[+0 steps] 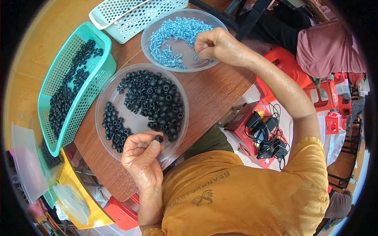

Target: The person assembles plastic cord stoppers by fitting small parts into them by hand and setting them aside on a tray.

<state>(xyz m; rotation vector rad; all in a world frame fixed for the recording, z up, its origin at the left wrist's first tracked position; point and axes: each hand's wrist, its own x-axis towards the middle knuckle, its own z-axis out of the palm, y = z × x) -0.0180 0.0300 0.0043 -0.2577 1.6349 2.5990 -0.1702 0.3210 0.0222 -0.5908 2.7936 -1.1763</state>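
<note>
My left hand (142,157) is closed, with a small black hollow ball-shaped piece (158,138) pinched between thumb and forefinger. It hangs over the near rim of a round clear tub (138,120), which holds many more such black pieces (159,98), parted into two heaps. Farther off, my right hand (214,44) reaches over the right side of a second round clear tub (146,41). Small shiny light-blue pieces (177,31), apparently springs, lie spread in that tub. The right fingers are curled together, and whatever they may hold is hidden.
A teal perforated basket (105,55) with small black parts stands left on the brown table (212,84). Behind is a white perforated basket (136,21). Red stools (281,65) and a red box (246,131) with black cables and adapters (269,135) are at the right, near another person (328,49).
</note>
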